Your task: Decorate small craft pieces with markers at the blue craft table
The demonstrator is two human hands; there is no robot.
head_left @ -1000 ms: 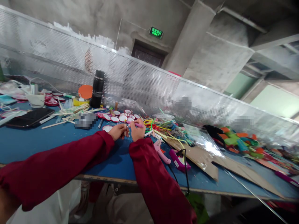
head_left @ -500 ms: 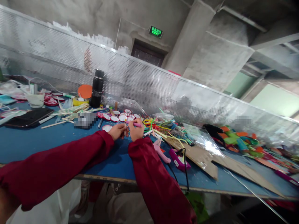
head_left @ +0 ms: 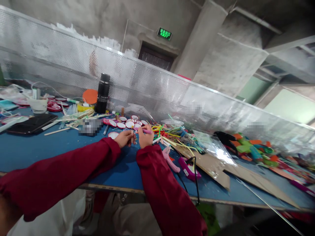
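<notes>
My left hand (head_left: 124, 139) is closed in a pinch around a small thin stick (head_left: 132, 129) with a yellowish tip, held upright. Close beside it, my right hand (head_left: 146, 137) grips a pink-purple pen (head_left: 147, 131), its front end pointing left toward the stick. Whether pen and stick touch, I cannot tell. Behind both hands lie several round white discs with red rims (head_left: 129, 124). To the right of my right sleeve rests a pink glue gun (head_left: 170, 160), with a purple device (head_left: 189, 168) beside it.
A black bottle (head_left: 102, 93) stands at the back of the blue table (head_left: 98, 170), before a perforated metal screen (head_left: 152, 85). On the left are a dark phone-like slab (head_left: 31, 124), a white cup (head_left: 38, 105) and wooden sticks (head_left: 57, 131). Coloured pipe cleaners (head_left: 180, 135) and cardboard (head_left: 209, 165) lie right.
My right hand has shifted slightly to the right with the pen, drawing a little away from the stick. My left hand stays nearly in place.
</notes>
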